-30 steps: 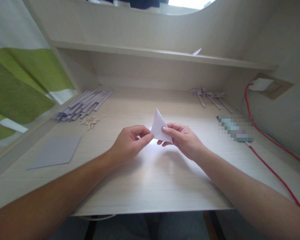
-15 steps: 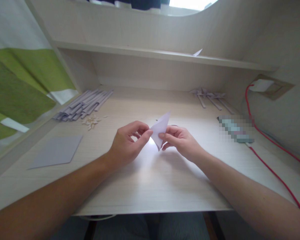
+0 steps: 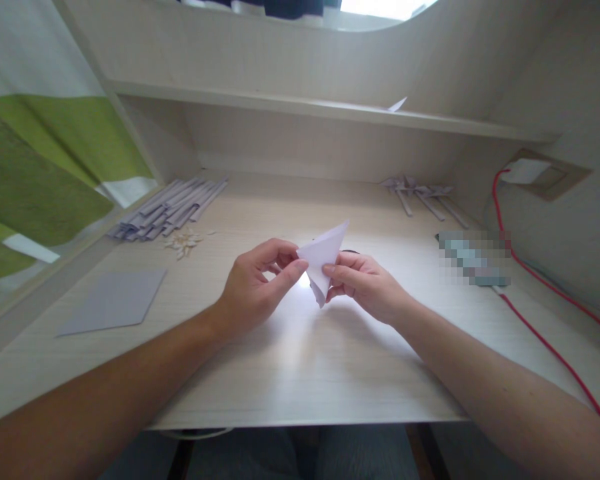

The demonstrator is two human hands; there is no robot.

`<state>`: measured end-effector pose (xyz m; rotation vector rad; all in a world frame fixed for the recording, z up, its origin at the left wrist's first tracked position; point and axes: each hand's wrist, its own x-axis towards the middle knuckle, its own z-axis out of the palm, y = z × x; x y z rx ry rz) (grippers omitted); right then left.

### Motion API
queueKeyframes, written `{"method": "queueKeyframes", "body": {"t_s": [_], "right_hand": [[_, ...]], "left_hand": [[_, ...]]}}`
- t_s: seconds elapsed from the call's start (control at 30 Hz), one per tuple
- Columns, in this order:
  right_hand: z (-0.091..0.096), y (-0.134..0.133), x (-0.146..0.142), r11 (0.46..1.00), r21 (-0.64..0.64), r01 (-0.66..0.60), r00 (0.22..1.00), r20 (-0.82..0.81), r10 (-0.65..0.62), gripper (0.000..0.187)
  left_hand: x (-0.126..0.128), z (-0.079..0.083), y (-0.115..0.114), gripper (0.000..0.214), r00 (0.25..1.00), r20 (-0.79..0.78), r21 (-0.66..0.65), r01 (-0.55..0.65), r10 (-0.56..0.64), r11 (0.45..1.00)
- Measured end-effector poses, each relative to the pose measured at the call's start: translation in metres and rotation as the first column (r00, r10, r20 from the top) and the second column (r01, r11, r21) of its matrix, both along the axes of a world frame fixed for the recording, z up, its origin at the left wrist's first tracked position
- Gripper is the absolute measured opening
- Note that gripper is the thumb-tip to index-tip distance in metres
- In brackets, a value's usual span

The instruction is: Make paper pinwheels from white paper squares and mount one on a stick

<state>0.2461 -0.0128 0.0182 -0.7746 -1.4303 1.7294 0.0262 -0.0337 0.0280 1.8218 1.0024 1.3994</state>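
Observation:
A small white sheet of paper (image 3: 323,251), folded and partly curled, is held up off the desk between both hands. My left hand (image 3: 261,279) pinches its left edge between thumb and fingers. On the other side, my right hand (image 3: 364,283) grips the paper with the thumb in front and the fingers mostly behind. One corner of the sheet points up to the right, and a folded flap hangs down at the bottom. A flat stack or sheet of square paper (image 3: 114,303) lies on the desk beyond my left forearm.
Rolled paper sticks (image 3: 173,208) are piled at the back left, beside a heap of small pale pieces (image 3: 182,243). Paper pinwheels (image 3: 420,192) lie at the back right. A blurred phone (image 3: 473,259) with a red cable (image 3: 545,343) rests on the right.
The paper has turned slightly between the hands, its upper corner moving right and its lower flap now showing more. Both hands keep their hold, the right one shifting a little to the right.

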Motion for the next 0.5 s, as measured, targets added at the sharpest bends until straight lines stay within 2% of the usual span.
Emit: {"method": "queueKeyframes", "body": {"t_s": [0.2,0.5], "right_hand": [[0.0025,-0.0015,0.0000,0.998,-0.033,-0.054,0.999,0.002,0.054,0.026],[0.0034,-0.0013,-0.0002,0.998,-0.037,-0.058,0.998,0.018,0.059,0.027]], "left_hand": [[-0.0002,0.0017,-0.0017,0.015,0.999,-0.023,0.016,0.023,-0.023,1.000],[-0.0004,0.0006,-0.0016,0.016,0.998,-0.057,0.079,0.024,-0.020,0.997]]}}
